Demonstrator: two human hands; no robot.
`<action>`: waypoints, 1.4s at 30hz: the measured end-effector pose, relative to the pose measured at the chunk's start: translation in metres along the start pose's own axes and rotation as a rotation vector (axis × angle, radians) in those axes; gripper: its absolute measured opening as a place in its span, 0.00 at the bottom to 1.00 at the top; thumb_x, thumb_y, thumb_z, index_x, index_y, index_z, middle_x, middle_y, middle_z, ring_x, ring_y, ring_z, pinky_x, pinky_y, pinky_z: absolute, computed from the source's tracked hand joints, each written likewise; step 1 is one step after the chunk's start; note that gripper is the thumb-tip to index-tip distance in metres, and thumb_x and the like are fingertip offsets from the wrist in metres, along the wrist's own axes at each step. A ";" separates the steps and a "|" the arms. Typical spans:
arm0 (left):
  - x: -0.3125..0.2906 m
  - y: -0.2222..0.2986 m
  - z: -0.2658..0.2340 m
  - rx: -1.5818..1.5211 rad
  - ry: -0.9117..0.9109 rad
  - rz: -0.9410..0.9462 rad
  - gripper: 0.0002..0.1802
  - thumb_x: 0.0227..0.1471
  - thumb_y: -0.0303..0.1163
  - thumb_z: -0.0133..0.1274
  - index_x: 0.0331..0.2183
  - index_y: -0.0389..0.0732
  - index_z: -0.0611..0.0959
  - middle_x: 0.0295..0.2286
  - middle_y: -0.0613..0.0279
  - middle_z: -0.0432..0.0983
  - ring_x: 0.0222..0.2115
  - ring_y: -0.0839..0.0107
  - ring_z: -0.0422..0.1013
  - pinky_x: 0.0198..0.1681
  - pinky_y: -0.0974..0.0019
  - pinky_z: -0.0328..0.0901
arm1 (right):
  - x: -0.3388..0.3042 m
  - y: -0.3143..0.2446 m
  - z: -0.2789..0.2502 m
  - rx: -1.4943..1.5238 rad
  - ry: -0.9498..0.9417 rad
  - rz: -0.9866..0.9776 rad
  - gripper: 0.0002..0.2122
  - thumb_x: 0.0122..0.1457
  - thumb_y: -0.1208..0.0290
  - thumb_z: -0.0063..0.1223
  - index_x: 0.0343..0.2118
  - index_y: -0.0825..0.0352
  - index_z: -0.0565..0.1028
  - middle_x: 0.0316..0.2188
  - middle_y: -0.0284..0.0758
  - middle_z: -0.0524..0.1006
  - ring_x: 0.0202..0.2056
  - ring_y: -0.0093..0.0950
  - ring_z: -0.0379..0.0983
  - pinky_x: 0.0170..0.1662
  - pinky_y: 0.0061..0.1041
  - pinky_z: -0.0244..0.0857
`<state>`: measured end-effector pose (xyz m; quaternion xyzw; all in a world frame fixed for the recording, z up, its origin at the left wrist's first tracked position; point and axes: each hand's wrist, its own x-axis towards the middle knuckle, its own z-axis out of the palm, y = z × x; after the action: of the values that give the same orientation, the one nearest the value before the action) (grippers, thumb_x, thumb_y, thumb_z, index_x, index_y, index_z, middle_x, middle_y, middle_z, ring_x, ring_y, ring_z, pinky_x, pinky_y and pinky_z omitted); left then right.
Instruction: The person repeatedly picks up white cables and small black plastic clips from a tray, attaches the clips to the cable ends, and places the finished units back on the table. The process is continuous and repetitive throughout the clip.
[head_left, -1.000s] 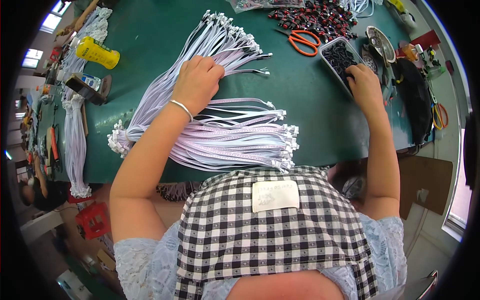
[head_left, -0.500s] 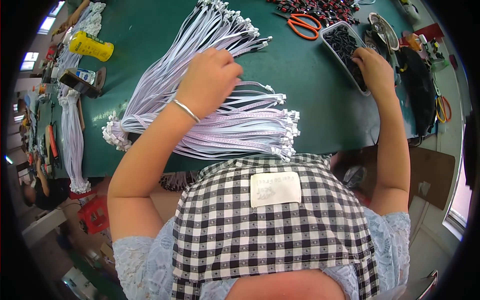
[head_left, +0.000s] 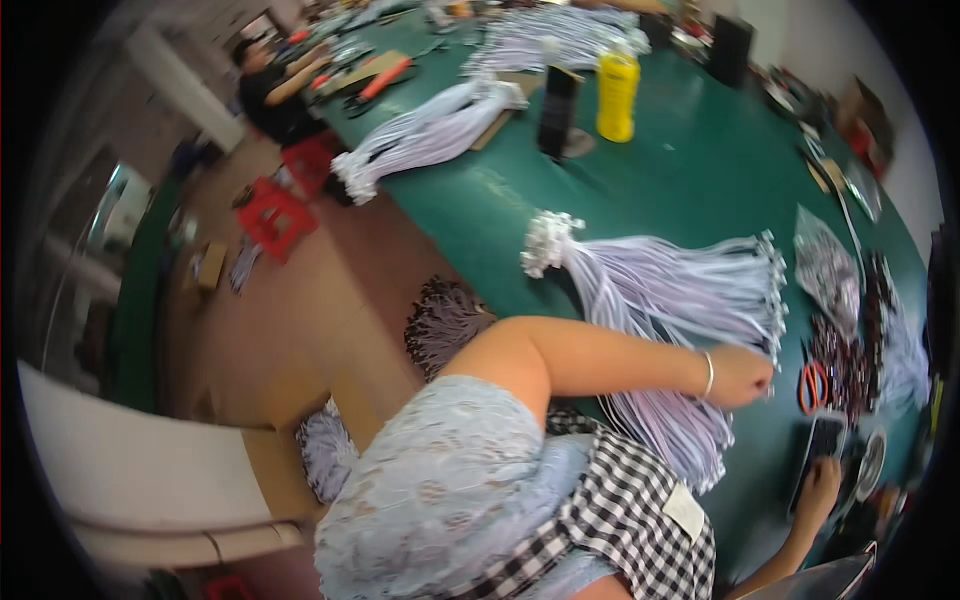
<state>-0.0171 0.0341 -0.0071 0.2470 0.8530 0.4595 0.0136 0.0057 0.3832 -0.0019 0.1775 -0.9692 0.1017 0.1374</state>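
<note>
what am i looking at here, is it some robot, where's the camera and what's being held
No robot here: these are a person's own bare hands. The camera is a wide fisheye worn on the head, which is why straight edges bend. On the green table lie fanned white cables, orange-handled scissors and a tray with dark contents; a yellow bottle stands farther back. The left hand is curled beside the cables, and the right hand is at the tray. Blur and angle make it impossible to tell whether either holds anything.
</note>
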 end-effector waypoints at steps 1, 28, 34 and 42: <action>-0.003 -0.003 0.002 -0.041 0.031 0.007 0.09 0.46 0.35 0.51 0.28 0.41 0.78 0.25 0.52 0.76 0.29 0.53 0.72 0.32 0.55 0.65 | 0.012 -0.017 -0.009 0.010 -0.016 0.027 0.05 0.47 0.83 0.46 0.29 0.71 0.69 0.28 0.43 0.68 0.35 0.43 0.66 0.40 0.37 0.59; -0.037 0.008 -0.021 -0.925 -0.263 -0.487 0.08 0.52 0.24 0.49 0.37 0.37 0.76 0.26 0.68 0.69 0.26 0.80 0.67 0.31 0.76 0.64 | 0.010 -0.096 -0.011 -0.051 -0.216 -0.090 0.03 0.44 0.78 0.51 0.23 0.66 0.69 0.24 0.37 0.69 0.33 0.37 0.69 0.38 0.33 0.64; -0.035 -0.003 -0.020 -1.015 -0.316 -0.494 0.06 0.53 0.25 0.50 0.36 0.38 0.74 0.26 0.66 0.71 0.26 0.77 0.70 0.31 0.76 0.64 | 0.006 -0.101 -0.005 -0.128 -0.253 -0.119 0.04 0.44 0.79 0.51 0.24 0.67 0.71 0.25 0.37 0.71 0.33 0.36 0.70 0.38 0.33 0.65; -0.039 -0.007 -0.020 -1.026 -0.313 -0.538 0.05 0.54 0.27 0.51 0.34 0.39 0.73 0.27 0.65 0.72 0.26 0.75 0.72 0.29 0.76 0.64 | 0.028 -0.167 0.017 1.090 -0.019 0.336 0.06 0.50 0.77 0.58 0.33 0.69 0.78 0.31 0.32 0.77 0.30 0.20 0.72 0.32 0.18 0.64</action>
<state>0.0090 -0.0020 -0.0090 0.0491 0.5427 0.7513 0.3723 0.0390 0.2173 0.0150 0.0671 -0.7927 0.6059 -0.0006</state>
